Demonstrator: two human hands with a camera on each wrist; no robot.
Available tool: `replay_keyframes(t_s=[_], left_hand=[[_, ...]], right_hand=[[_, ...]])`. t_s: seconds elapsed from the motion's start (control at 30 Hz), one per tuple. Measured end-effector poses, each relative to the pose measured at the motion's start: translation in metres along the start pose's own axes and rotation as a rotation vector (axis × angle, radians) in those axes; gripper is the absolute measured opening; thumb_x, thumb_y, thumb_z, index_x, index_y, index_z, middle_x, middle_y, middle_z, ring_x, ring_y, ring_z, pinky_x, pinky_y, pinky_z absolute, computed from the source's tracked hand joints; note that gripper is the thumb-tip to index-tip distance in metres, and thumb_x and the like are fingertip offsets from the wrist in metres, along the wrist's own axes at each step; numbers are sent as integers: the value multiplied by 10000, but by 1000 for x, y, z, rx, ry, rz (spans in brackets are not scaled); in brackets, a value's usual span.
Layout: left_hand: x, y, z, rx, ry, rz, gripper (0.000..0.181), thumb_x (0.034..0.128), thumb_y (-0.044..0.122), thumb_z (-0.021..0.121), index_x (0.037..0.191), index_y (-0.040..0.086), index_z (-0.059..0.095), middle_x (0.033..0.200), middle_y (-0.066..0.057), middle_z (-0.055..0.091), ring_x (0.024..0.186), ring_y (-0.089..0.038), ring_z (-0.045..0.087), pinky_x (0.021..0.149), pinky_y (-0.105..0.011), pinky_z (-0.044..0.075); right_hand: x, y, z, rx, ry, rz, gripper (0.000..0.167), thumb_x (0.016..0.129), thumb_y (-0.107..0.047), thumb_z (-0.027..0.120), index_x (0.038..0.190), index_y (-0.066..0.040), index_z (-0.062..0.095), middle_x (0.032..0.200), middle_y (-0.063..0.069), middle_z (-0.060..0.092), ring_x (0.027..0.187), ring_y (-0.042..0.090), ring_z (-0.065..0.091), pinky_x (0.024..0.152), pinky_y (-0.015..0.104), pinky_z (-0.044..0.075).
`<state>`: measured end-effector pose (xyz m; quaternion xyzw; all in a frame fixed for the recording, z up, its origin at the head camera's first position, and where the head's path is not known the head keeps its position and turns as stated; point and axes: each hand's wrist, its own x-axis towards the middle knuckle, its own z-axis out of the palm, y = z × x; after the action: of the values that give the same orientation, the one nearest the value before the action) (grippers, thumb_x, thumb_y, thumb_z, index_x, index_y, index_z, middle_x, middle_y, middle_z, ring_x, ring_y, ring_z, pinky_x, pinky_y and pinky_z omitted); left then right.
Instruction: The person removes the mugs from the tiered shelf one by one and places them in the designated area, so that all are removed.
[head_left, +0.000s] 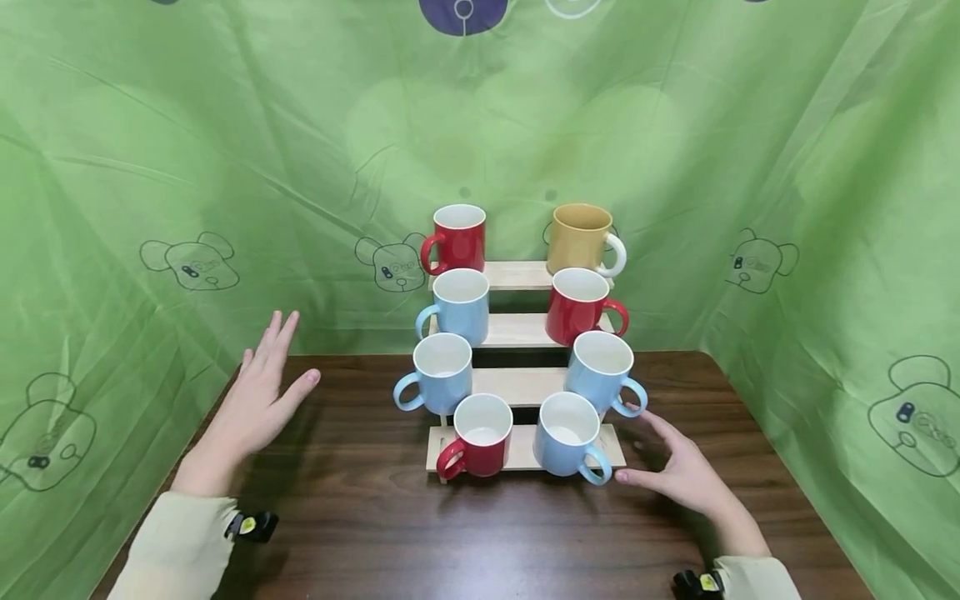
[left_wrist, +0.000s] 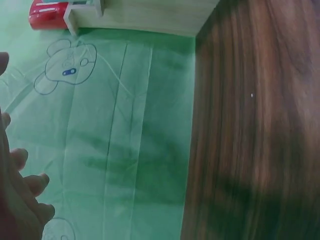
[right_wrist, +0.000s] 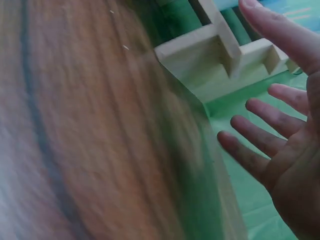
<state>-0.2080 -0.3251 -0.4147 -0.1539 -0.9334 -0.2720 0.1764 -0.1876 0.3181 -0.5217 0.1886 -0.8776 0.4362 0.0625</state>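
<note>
A four-step wooden rack (head_left: 517, 386) bears two mugs on each tier. At the top stand a red mug (head_left: 465, 242) and a tan mug (head_left: 576, 242) with a white handle. Below them are a light blue mug (head_left: 467, 312) and a red mug (head_left: 573, 312), then two light blue mugs. On the lowest tier are a red mug (head_left: 487, 442) and a light blue mug (head_left: 562, 442). My right hand (head_left: 690, 472) is spread beside the rack's lower right, its thumb close to the lowest blue mug's handle. Away to the left, my left hand (head_left: 255, 404) holds nothing, fingers extended.
The rack stands on a dark brown wooden table (head_left: 450, 542). Green cloth (head_left: 300, 167) with bear drawings hangs behind and along both sides. In the right wrist view, the rack's wooden side frame (right_wrist: 227, 50) shows beyond the fingers.
</note>
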Motion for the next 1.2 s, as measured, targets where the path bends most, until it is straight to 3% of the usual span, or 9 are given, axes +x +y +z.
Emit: replay_keyframes(t_s=[0.13,0.3,0.43,0.57,0.77,0.9,1.0,1.2], left_hand=[[12,0,4,-57,9,-13,855,1130,370,590,1765,360,18,1836,-40,-30,1644,-492,145,1314,-727,15],[29,3,7,-96,19,-10,856,1130,369,586,1765,356,12,1837,-50,-2,1657,-458,122,1300,-741,137],[42,8,9,-149,27,-28,838,1131,343,581,1772,313,42,1824,-140,133,1602,-506,281,1239,-769,270],[53,16,8,-245,5,-117,781,1155,390,515,1771,324,39,1795,-191,229,1506,-549,426,1186,-786,334],[77,30,7,-425,-16,-203,760,1163,412,465,1772,299,25,1778,-194,274,1521,-524,418,1220,-755,328],[98,40,9,-528,5,-184,767,1157,361,488,1772,232,50,1748,-201,338,1468,-452,503,1203,-631,425],[111,49,10,-554,21,-157,767,1152,318,515,1770,205,75,1727,-206,375,1441,-418,541,1157,-563,485],[136,68,12,-561,12,-128,753,1136,265,577,1752,158,159,1683,-205,452,1471,-431,517,1197,-610,462]], right_hand=[[2,5,8,150,-4,-40,904,800,-112,1004,1560,-24,521,1476,249,638,1322,236,668,1051,280,590],[3,12,16,270,-14,-97,906,813,16,959,1580,41,479,1536,288,581,1416,192,605,1082,262,567],[4,19,22,328,-41,-127,897,839,67,916,1608,43,455,1584,317,523,1432,136,584,1092,254,557],[3,23,26,326,-48,-123,833,864,77,887,1594,43,486,1559,318,546,1365,55,612,1067,233,562],[0,25,29,297,-29,-93,726,907,58,852,1554,68,523,1427,301,649,1248,31,660,1021,180,551],[-3,26,30,282,-10,-64,709,913,53,848,1550,56,536,1369,257,690,1211,28,669,1000,168,549],[-4,26,31,282,-4,-22,703,919,32,853,1553,33,549,1352,206,713,1183,42,683,986,165,552],[-3,24,32,298,-25,-6,681,951,36,816,1567,51,526,1353,229,713,1154,58,686,959,166,550]])
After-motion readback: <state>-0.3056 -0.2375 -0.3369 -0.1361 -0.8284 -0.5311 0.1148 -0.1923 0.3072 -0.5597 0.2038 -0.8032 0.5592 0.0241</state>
